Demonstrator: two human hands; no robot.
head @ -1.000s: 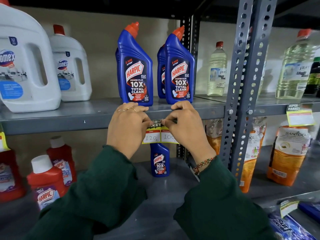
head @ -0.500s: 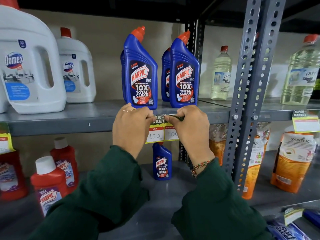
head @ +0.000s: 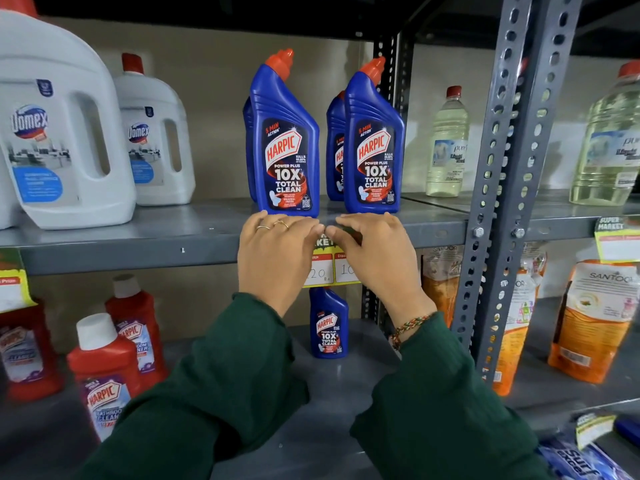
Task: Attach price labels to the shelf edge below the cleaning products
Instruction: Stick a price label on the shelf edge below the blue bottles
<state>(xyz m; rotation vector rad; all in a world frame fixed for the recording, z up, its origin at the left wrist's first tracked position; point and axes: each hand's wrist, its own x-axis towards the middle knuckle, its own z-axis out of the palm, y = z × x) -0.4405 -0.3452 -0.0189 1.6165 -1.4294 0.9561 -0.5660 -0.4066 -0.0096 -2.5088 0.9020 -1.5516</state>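
At the centre of the frame I see the fingers (head: 313, 230) of my left hand (head: 273, 252) and those of my right hand (head: 375, 256) curled inward, tips nearly meeting, pressed over the top of a yellow price label (head: 327, 266) against the grey shelf edge (head: 138, 252). Whether they pinch the label or only press it flat, I cannot tell. The label hangs from the edge between both hands, partly hidden; its white boxes show "120" and the start of another number. My left hand wears 2 thin rings; my right wrist has a woven bracelet (head: 408, 329). Both arms are in dark green sleeves (head: 225, 393).

Directly above the hands, 2 blue Harpic bottles (head: 284, 143) stand upright on the shelf, with more behind them. At upper left stand white Domex jugs (head: 65, 133). At lower left are red Harpic bottles (head: 104, 368). A small blue Harpic bottle (head: 328, 323) stands below the label.
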